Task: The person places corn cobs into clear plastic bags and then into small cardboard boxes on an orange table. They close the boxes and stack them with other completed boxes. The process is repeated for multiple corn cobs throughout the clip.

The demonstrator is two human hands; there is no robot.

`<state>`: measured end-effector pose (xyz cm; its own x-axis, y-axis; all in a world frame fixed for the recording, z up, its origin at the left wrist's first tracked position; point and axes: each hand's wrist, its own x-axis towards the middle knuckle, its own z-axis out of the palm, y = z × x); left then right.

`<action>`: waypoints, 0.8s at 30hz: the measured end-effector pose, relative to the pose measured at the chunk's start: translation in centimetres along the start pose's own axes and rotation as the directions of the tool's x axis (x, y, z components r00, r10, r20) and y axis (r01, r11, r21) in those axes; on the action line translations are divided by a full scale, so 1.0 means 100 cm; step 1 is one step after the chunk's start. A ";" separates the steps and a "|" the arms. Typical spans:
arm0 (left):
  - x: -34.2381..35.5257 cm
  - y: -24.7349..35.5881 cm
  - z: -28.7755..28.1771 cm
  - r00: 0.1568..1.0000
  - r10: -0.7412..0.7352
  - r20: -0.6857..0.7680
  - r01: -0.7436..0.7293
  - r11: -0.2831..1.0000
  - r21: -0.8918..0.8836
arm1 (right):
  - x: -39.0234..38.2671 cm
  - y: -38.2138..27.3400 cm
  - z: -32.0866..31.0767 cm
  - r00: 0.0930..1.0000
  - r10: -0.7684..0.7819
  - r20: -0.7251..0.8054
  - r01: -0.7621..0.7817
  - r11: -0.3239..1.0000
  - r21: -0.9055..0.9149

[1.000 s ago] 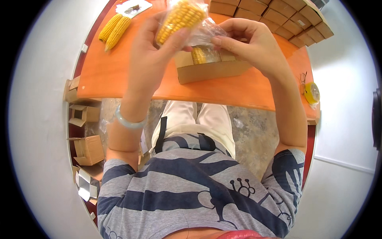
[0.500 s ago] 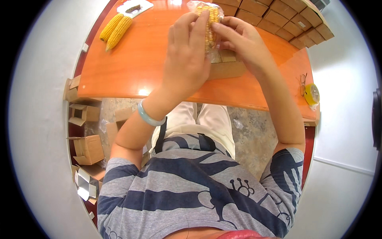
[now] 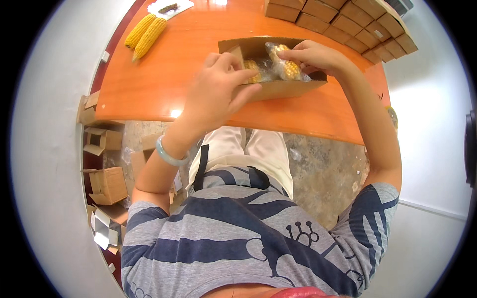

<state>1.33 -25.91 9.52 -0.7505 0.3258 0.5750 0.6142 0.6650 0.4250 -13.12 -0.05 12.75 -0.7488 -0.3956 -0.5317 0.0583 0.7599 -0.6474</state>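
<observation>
An open cardboard box (image 3: 285, 90) stands before me on the orange table. My right hand (image 3: 310, 57) grips a corn cob in clear plastic (image 3: 287, 64), tilted at the box's opening on its right side. Another plastic-wrapped corn cob (image 3: 252, 72) lies inside at the left, partly hidden by my left fingers. My left hand (image 3: 221, 89) is at the box's left end, thumb apart from the fingers and nothing seen in it. Whether it touches the box flap I cannot tell.
Two bare corn cobs (image 3: 148, 37) lie at the table's far left, beside a white sheet (image 3: 171, 8) with a small dark object on it. Stacked cardboard boxes (image 3: 343, 22) fill the far right. Yellow tape (image 3: 392, 116) sits behind my right forearm. Open cartons (image 3: 109, 186) litter the floor at left.
The wrapped corn cob, held up in both hands before, is now lowered to the box in my right hand. My left hand has let go and moved down-left. The box's opening now shows.
</observation>
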 end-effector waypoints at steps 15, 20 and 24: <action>-0.016 -0.009 0.018 0.998 -0.043 0.039 0.050 0.983 -0.174 | 0.031 -0.005 0.043 0.998 0.026 -0.061 -0.059 0.778 -0.626; -0.018 -0.013 0.017 0.993 -0.088 0.073 0.100 0.978 -0.182 | -0.010 -0.040 0.022 0.979 -0.080 -0.188 -0.061 0.765 -0.642; -0.017 -0.018 0.007 0.987 -0.116 0.111 0.137 0.967 -0.214 | -0.058 -0.021 0.005 0.689 -0.491 -0.533 0.093 0.789 -0.607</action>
<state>1.33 -27.24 7.27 -0.8390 0.3191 0.4408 0.5430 0.5440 0.6397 -8.57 0.39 16.96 -0.8965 -0.3710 0.2422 -0.4245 0.8760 -0.2292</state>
